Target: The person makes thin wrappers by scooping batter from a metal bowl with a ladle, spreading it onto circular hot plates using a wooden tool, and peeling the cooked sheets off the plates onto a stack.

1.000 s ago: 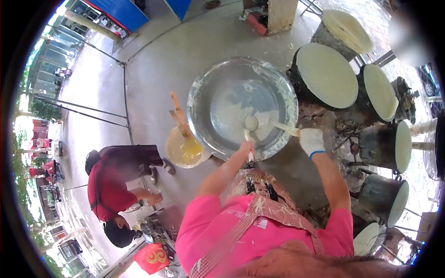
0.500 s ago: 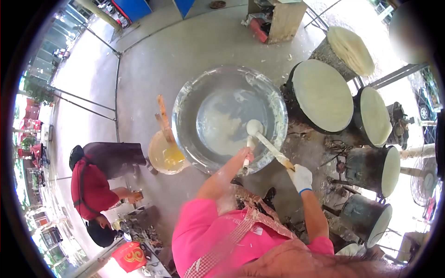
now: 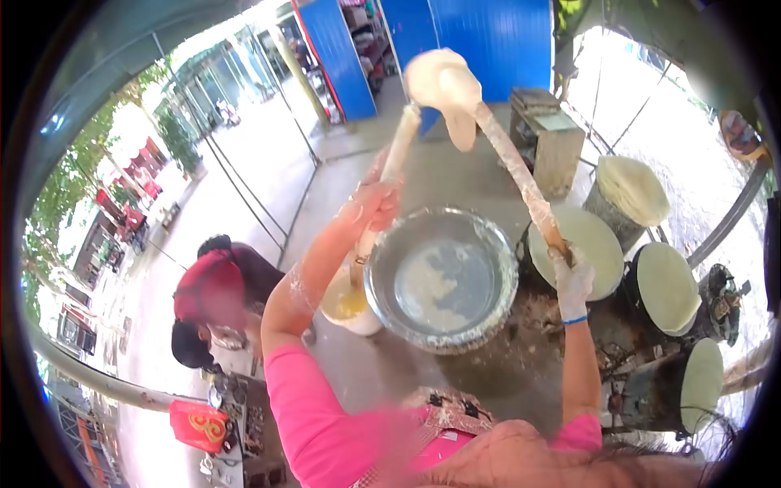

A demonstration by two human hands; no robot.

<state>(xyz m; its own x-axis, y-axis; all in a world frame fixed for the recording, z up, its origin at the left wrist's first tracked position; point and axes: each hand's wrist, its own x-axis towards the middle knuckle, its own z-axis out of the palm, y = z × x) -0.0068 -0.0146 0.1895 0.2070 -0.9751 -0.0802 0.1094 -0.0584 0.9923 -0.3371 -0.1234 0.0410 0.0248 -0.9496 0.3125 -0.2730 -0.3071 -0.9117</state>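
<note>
My bare left hand (image 3: 377, 205) is wrapped round a pale, coated stick (image 3: 401, 145), raised high. My right hand (image 3: 573, 281), in a white glove with a blue cuff, grips the lower end of a long batter-smeared stick (image 3: 521, 177). The upper ends of both sticks meet at a smooth cream-coloured mass (image 3: 443, 81), and a lobe of it hangs down between them. Below, on the floor, stands a wide metal basin (image 3: 500, 313) with some white paste (image 3: 431, 289) on its bottom.
A bucket with yellow liquid (image 3: 351, 305) stands left of the basin. Several round pots with pale tops, including a large one (image 3: 590, 244), line the right. A person in a red top (image 3: 215, 289) bends over at the left. Blue panels (image 3: 492, 45) and a wooden stand (image 3: 553, 150) are behind.
Both hands and sticks have risen from the basin to high above it, and the cream-coloured mass is lifted with them. The view has tilted up, showing more of the blue panels.
</note>
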